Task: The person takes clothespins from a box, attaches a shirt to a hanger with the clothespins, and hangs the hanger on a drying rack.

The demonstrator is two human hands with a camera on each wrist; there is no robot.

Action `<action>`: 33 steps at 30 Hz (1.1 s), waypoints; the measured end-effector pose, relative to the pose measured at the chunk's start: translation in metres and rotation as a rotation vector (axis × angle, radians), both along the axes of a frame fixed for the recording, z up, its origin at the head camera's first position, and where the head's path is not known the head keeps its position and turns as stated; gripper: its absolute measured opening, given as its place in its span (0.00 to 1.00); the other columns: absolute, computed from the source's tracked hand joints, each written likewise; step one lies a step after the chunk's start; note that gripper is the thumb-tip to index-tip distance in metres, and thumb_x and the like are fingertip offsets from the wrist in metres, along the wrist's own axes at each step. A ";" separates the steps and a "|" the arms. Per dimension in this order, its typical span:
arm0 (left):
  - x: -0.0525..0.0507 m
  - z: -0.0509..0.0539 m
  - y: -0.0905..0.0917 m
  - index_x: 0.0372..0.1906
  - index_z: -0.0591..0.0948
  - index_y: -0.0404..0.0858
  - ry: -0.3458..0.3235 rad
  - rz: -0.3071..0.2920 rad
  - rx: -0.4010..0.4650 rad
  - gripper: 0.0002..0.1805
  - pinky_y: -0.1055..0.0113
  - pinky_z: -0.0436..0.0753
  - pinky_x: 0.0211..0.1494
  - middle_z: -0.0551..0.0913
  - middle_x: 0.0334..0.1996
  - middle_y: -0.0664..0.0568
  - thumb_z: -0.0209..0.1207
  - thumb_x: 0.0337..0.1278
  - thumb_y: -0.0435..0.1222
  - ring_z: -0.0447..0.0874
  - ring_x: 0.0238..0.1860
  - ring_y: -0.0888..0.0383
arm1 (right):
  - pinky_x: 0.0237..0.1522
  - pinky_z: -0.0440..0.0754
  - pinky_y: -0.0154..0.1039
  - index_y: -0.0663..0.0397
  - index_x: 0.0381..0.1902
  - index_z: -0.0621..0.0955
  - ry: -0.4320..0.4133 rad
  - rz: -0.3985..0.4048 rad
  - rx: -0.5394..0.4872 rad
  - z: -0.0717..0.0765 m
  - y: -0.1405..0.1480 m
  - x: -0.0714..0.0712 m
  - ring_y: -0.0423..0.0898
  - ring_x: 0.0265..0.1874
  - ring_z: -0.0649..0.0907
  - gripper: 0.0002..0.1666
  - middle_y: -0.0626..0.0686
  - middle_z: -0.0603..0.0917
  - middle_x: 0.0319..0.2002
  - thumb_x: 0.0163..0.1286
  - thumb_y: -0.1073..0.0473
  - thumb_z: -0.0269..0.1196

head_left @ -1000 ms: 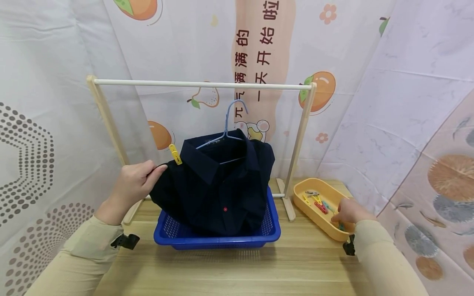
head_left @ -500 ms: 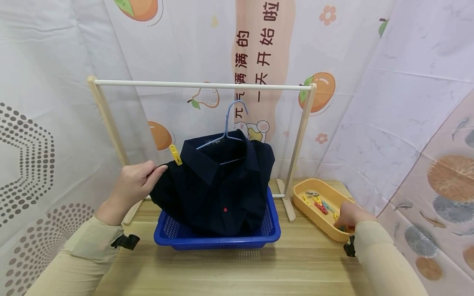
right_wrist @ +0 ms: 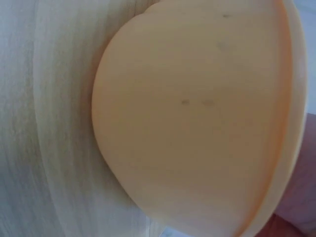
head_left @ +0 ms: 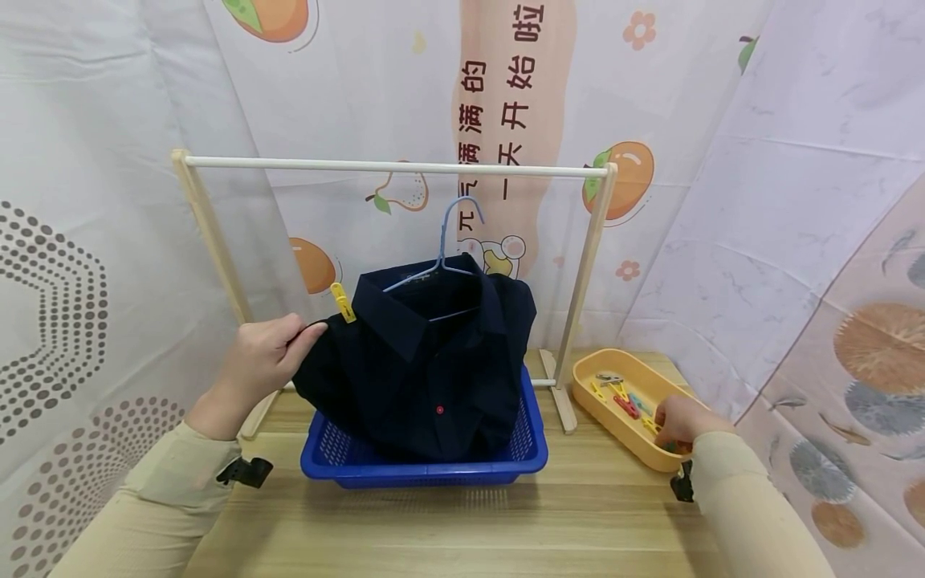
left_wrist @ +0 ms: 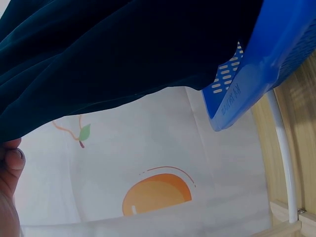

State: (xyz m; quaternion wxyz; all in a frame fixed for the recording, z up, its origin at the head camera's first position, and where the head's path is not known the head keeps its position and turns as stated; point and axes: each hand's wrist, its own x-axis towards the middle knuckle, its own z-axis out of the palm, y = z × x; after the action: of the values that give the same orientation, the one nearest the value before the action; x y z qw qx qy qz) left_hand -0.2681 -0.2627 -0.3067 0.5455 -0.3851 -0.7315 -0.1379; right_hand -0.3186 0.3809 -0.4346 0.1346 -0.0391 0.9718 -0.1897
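The shirt is at mid-frame, the hanger inside its collar and the basket beneath seemingly bearing its bunched lower part. A yellow peg clips the shoulder at picture left, probably fixing cloth to wire. Left of it, the left hand pinches the shirt, likely to keep that side spread, forearm rising from lower left. At right, the right hand dips into the tray near loose pegs; hidden fingertips leave its grasp untold.

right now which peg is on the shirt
The yellow peg on the dark shirt, beside its collar; the other visible pegs are in the orange tray.
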 end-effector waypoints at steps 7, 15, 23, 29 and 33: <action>-0.001 -0.001 0.000 0.17 0.63 0.44 0.004 -0.001 0.002 0.29 0.73 0.49 0.17 0.52 0.16 0.66 0.51 0.79 0.51 0.46 0.14 0.70 | 0.17 0.69 0.33 0.57 0.19 0.79 0.014 0.006 0.099 0.001 0.000 0.000 0.40 0.11 0.71 0.13 0.47 0.74 0.12 0.54 0.62 0.73; -0.001 -0.001 -0.001 0.17 0.63 0.44 -0.001 -0.001 0.000 0.29 0.73 0.49 0.17 0.52 0.16 0.66 0.51 0.79 0.51 0.46 0.14 0.70 | 0.17 0.69 0.33 0.56 0.16 0.78 0.035 0.009 0.136 -0.003 0.002 -0.004 0.41 0.11 0.73 0.13 0.49 0.77 0.13 0.51 0.62 0.72; 0.000 0.000 0.000 0.17 0.63 0.44 0.013 0.001 0.006 0.29 0.73 0.48 0.17 0.52 0.16 0.65 0.50 0.79 0.50 0.46 0.15 0.70 | 0.17 0.72 0.34 0.58 0.19 0.79 0.030 0.006 0.117 0.001 0.001 -0.002 0.43 0.13 0.76 0.10 0.53 0.80 0.17 0.52 0.64 0.72; -0.002 0.000 -0.001 0.17 0.64 0.44 0.005 -0.001 0.018 0.29 0.72 0.50 0.16 0.52 0.16 0.65 0.50 0.79 0.51 0.47 0.15 0.70 | 0.20 0.77 0.39 0.60 0.24 0.80 0.015 -0.013 0.070 0.009 -0.001 0.000 0.48 0.18 0.79 0.09 0.54 0.79 0.22 0.55 0.66 0.73; -0.002 -0.001 -0.003 0.17 0.65 0.44 -0.015 0.000 0.043 0.29 0.72 0.51 0.16 0.52 0.16 0.66 0.51 0.79 0.51 0.47 0.15 0.70 | 0.22 0.79 0.41 0.60 0.25 0.81 0.021 -0.020 0.047 0.013 -0.001 0.000 0.49 0.21 0.79 0.08 0.54 0.79 0.24 0.56 0.66 0.72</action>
State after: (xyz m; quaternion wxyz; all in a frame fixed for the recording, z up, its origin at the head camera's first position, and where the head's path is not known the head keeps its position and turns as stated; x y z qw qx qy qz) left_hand -0.2704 -0.2657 -0.3081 0.5482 -0.3724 -0.7323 -0.1564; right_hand -0.3185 0.3797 -0.4218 0.1234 -0.0280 0.9777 -0.1679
